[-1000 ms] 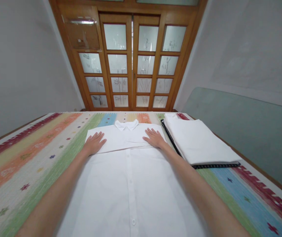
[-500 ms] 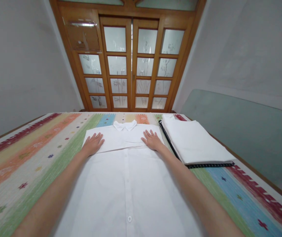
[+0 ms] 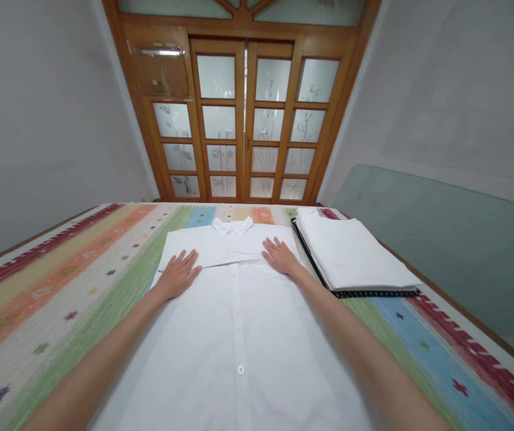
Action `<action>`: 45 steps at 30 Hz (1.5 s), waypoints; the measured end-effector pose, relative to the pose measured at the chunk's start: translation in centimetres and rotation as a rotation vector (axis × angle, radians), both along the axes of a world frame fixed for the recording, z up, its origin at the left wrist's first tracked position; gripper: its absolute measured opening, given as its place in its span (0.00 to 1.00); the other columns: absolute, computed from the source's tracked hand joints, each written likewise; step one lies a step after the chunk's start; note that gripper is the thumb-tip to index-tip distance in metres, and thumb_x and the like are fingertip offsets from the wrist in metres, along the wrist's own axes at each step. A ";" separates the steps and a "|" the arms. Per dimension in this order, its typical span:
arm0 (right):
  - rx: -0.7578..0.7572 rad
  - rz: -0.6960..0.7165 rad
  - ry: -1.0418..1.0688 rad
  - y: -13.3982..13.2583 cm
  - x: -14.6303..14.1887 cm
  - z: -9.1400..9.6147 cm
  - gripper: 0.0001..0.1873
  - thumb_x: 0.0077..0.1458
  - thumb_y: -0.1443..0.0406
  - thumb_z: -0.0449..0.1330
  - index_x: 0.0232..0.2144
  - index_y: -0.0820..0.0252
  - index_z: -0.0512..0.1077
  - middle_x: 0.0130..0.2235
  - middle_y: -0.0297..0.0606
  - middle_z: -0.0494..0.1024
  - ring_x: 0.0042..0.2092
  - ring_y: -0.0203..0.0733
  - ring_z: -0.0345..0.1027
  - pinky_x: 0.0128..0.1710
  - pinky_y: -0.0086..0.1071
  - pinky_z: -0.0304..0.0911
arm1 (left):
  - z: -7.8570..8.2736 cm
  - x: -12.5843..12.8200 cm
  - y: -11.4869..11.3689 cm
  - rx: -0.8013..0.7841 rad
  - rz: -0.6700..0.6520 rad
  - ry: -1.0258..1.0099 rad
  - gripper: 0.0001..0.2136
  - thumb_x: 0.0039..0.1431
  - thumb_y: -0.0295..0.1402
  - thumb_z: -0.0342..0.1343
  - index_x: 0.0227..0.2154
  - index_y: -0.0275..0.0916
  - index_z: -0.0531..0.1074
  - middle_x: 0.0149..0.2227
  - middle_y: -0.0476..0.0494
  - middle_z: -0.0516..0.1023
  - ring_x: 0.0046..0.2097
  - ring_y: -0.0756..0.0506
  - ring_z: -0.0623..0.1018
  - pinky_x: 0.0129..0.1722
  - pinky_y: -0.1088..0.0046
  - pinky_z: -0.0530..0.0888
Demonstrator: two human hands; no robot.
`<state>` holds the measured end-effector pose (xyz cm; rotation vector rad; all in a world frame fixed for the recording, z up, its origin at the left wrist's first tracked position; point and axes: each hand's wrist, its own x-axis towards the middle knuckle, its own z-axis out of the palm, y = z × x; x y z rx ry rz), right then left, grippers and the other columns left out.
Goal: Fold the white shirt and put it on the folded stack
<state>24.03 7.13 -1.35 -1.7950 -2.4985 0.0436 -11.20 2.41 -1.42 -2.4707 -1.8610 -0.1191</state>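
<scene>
A white button-up shirt (image 3: pixel 239 317) lies front side up, its collar pointing away from me. Across its chest runs a crosswise fold or layered edge, just below the collar. My left hand (image 3: pixel 180 274) rests flat on the left side of the shirt at that edge, fingers spread. On the right side, my right hand (image 3: pixel 280 256) lies flat with fingers apart, over the same edge. Neither hand grips the cloth. The shirt's lower end runs out of view between my forearms.
Folded white cloth (image 3: pixel 356 254) is stacked on a black patterned piece (image 3: pixel 374 293) to the right. A striped, patterned cover (image 3: pixel 117 275) lies under everything. A pale green panel (image 3: pixel 441 227) stands along the right side. Wooden glazed doors (image 3: pixel 245 120) are at the back.
My left hand has slid a little toward me and inward over the shirt. The right hand stays nearly in place. The camera view has shifted slightly.
</scene>
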 end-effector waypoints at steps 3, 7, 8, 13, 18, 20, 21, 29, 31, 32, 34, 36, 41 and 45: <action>0.016 0.059 0.002 -1.4 0.5 -0.2 0.31 0.68 0.56 0.35 0.67 0.64 0.51 0.69 0.42 0.47 0.70 0.54 0.37 0.65 0.48 0.39 | -0.3 -0.5 -1.5 0.003 -0.019 -0.008 0.28 0.68 0.43 0.36 0.66 0.34 0.54 0.68 0.39 0.54 0.69 0.37 0.49 0.66 0.52 0.51; 0.034 0.121 -0.001 -4.1 1.7 -0.5 0.30 0.68 0.57 0.37 0.67 0.63 0.51 0.69 0.41 0.48 0.70 0.53 0.37 0.66 0.49 0.40 | -0.7 -1.8 -3.3 0.006 -0.057 -0.010 0.29 0.67 0.44 0.35 0.66 0.34 0.53 0.68 0.39 0.54 0.69 0.37 0.49 0.66 0.53 0.51; 0.037 0.136 -0.001 -5.0 2.0 -0.6 0.30 0.68 0.57 0.37 0.67 0.62 0.51 0.69 0.41 0.48 0.70 0.53 0.37 0.66 0.50 0.40 | -0.8 -2.2 -3.8 0.012 -0.070 -0.014 0.29 0.67 0.44 0.35 0.66 0.34 0.54 0.68 0.39 0.54 0.69 0.37 0.50 0.66 0.54 0.52; 0.049 0.214 0.011 -9.8 3.5 -0.8 0.30 0.68 0.56 0.37 0.67 0.61 0.50 0.69 0.42 0.47 0.70 0.52 0.35 0.66 0.51 0.40 | -1.0 -4.0 -6.4 0.049 -0.114 -0.052 0.29 0.67 0.46 0.36 0.65 0.36 0.57 0.66 0.39 0.58 0.68 0.38 0.54 0.65 0.54 0.55; 0.057 0.297 0.055 -14.5 4.4 -0.6 0.29 0.69 0.55 0.38 0.68 0.56 0.49 0.69 0.40 0.47 0.70 0.50 0.34 0.66 0.51 0.40 | -1.0 -4.8 -9.0 0.010 -0.092 -0.057 0.31 0.66 0.47 0.35 0.66 0.35 0.55 0.67 0.39 0.56 0.68 0.37 0.54 0.65 0.52 0.53; 0.064 0.347 0.068 -16.1 4.7 -0.6 0.29 0.69 0.55 0.39 0.68 0.56 0.49 0.69 0.40 0.47 0.70 0.49 0.33 0.67 0.51 0.39 | -1.1 -5.2 -9.9 0.010 -0.099 -0.069 0.31 0.66 0.48 0.35 0.66 0.37 0.55 0.67 0.41 0.56 0.68 0.38 0.54 0.66 0.54 0.52; 0.064 0.370 0.073 -16.9 4.8 -0.5 0.29 0.69 0.55 0.40 0.68 0.56 0.48 0.69 0.40 0.47 0.70 0.49 0.32 0.67 0.51 0.39 | -1.1 -5.4 -10.3 0.011 -0.103 -0.079 0.31 0.66 0.49 0.35 0.66 0.37 0.55 0.67 0.42 0.56 0.68 0.39 0.54 0.66 0.55 0.52; -0.015 0.528 0.146 -23.6 4.0 0.6 0.33 0.67 0.54 0.46 0.69 0.51 0.42 0.70 0.39 0.43 0.70 0.48 0.31 0.68 0.51 0.36 | -1.1 -5.9 -11.6 0.015 -0.078 -0.160 0.31 0.64 0.50 0.38 0.64 0.37 0.60 0.66 0.40 0.58 0.67 0.38 0.56 0.66 0.53 0.54; -0.039 0.550 0.165 -24.4 3.7 0.8 0.34 0.66 0.53 0.47 0.69 0.50 0.41 0.70 0.38 0.44 0.70 0.47 0.32 0.68 0.50 0.35 | -0.8 -5.7 -11.6 0.000 -0.073 -0.200 0.31 0.63 0.50 0.39 0.62 0.37 0.62 0.66 0.39 0.59 0.67 0.38 0.57 0.66 0.54 0.54; -0.047 0.544 0.171 -24.4 3.7 0.8 0.35 0.66 0.53 0.47 0.69 0.50 0.40 0.70 0.38 0.45 0.70 0.46 0.32 0.68 0.49 0.36 | -0.7 -5.7 -11.6 -0.012 -0.073 -0.230 0.31 0.63 0.51 0.40 0.62 0.37 0.63 0.65 0.39 0.59 0.67 0.38 0.57 0.66 0.54 0.54; -0.052 0.493 0.175 -23.7 3.8 0.6 0.36 0.66 0.52 0.46 0.69 0.53 0.38 0.70 0.39 0.44 0.70 0.45 0.33 0.68 0.47 0.37 | -0.3 -5.6 -11.6 -0.029 -0.062 -0.321 0.31 0.61 0.52 0.42 0.59 0.38 0.66 0.65 0.39 0.61 0.66 0.38 0.59 0.65 0.56 0.56; -0.040 0.401 0.173 -22.4 3.9 0.2 0.35 0.67 0.51 0.43 0.69 0.57 0.39 0.70 0.42 0.43 0.70 0.46 0.34 0.68 0.48 0.38 | 0.2 -5.6 -11.5 -0.027 -0.010 -0.451 0.29 0.58 0.53 0.45 0.55 0.39 0.70 0.65 0.39 0.62 0.65 0.38 0.63 0.65 0.58 0.58; -0.023 0.231 0.137 -18.6 3.6 -0.7 0.38 0.66 0.48 0.39 0.68 0.67 0.46 0.69 0.49 0.44 0.70 0.49 0.34 0.68 0.49 0.37 | 1.7 -5.7 -10.8 -0.027 0.315 -0.891 0.21 0.51 0.47 0.54 0.44 0.40 0.74 0.58 0.38 0.72 0.58 0.36 0.71 0.61 0.55 0.64; 0.008 0.176 0.112 -17.2 2.9 -0.7 0.40 0.66 0.47 0.38 0.67 0.72 0.50 0.69 0.51 0.47 0.70 0.51 0.36 0.67 0.49 0.39 | 3.3 -5.9 -10.8 -0.126 0.526 -1.251 0.12 0.51 0.37 0.56 0.38 0.40 0.73 0.46 0.41 0.79 0.52 0.41 0.77 0.54 0.63 0.73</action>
